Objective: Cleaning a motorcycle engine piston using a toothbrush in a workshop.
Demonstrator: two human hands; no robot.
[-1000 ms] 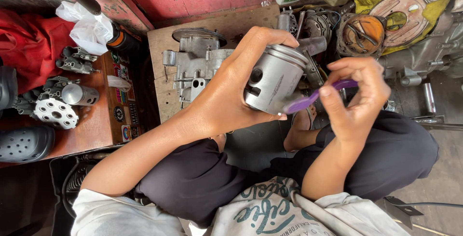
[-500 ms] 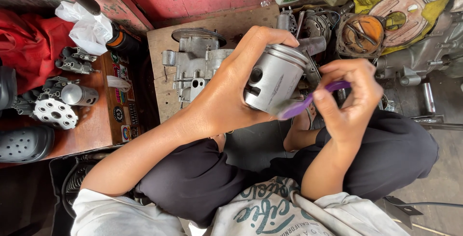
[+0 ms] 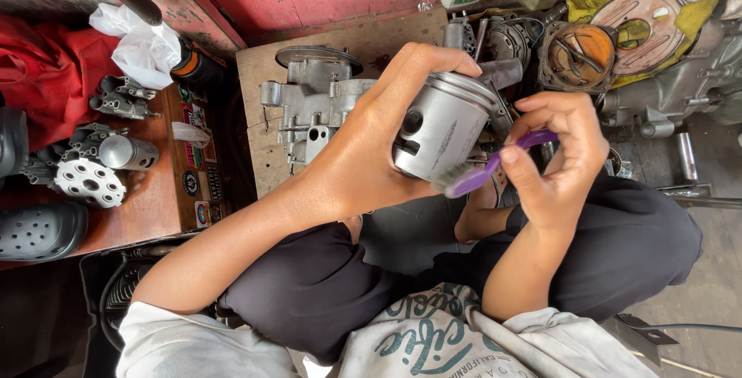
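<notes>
While I sit with my knees up, my left hand (image 3: 371, 161) is wrapped around a shiny metal piston (image 3: 442, 129), with my fingers curled over its far top and my thumb down by its near side. The piston is up in the air in the middle, tilted, with its round side hole facing me. My right hand (image 3: 560, 158) is just to the right of it, and its fingers are pressed together on a purple brush (image 3: 495, 163). The low end of the brush touches the bottom edge of the piston. Behind the piston, a grey engine block (image 3: 313, 103) sits on a wooden board (image 3: 263, 154). On the far right there is a round rusty metal plate (image 3: 634, 18) on a yellow cloth (image 3: 696, 7). On the left, a brown table (image 3: 154, 208) holds small grey engine parts (image 3: 89, 181) and a little silver tube (image 3: 127, 152). A white plastic bag (image 3: 139, 42) lies at the far end of that table, next to a red cloth (image 3: 46, 76). A dark shoe with holes (image 3: 39, 231) is near the left edge.
</notes>
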